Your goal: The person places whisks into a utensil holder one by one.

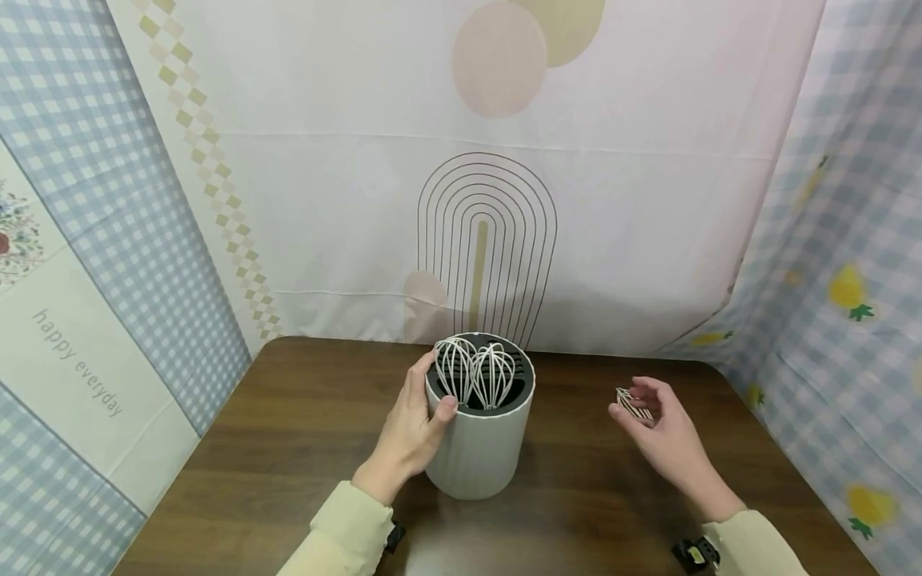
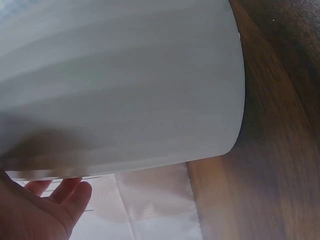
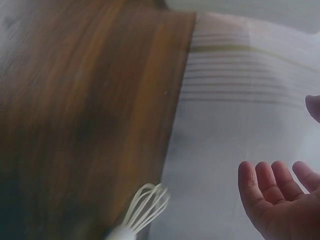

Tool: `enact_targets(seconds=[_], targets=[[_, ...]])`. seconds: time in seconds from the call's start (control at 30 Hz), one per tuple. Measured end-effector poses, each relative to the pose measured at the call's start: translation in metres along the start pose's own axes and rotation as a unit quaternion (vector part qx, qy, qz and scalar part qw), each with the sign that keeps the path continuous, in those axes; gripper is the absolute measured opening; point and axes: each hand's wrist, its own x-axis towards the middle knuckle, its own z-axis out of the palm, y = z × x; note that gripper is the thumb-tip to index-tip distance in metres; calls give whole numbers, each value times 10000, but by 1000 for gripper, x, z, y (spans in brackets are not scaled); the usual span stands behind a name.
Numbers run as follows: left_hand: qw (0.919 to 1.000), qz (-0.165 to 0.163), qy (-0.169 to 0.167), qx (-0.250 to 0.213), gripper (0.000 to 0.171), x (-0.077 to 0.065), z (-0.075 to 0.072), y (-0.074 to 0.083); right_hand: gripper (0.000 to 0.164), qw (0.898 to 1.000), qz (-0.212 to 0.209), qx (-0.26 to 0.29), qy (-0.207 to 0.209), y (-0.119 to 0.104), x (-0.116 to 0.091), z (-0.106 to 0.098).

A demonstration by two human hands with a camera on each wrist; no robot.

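A white cylindrical utensil holder with a black slotted top stands upright mid-table. Two whisks sit in it side by side, wire loops upward. My left hand grips its upper left side, thumb at the front rim; in the left wrist view, fingertips show beyond the holder wall. To the right, another whisk lies on the table, partly hidden in the head view by my right hand. That hand hovers over it, fingers loosely bent, and the right wrist view shows a gap between hand and whisk.
The brown wooden table ends at a white patterned cloth hanging behind it. Blue checked cloths hang on the left and right. A black wrist device is strapped at the right sleeve.
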Motion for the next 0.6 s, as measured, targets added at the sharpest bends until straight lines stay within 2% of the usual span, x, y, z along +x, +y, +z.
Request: enact_targets(seconds=[0.27, 0.47, 0.6], targets=[[10000, 42, 12, -55, 79, 1, 0, 1, 68, 9983, 417, -349, -218, 34, 2, -9], [10000, 28, 31, -56, 82, 0, 1, 2, 78, 9918, 965, -658, -515, 59, 2, -12], [10000, 15, 17, -56, 80, 0, 1, 1, 80, 9893, 1123, -754, -545, 71, -1, -12]])
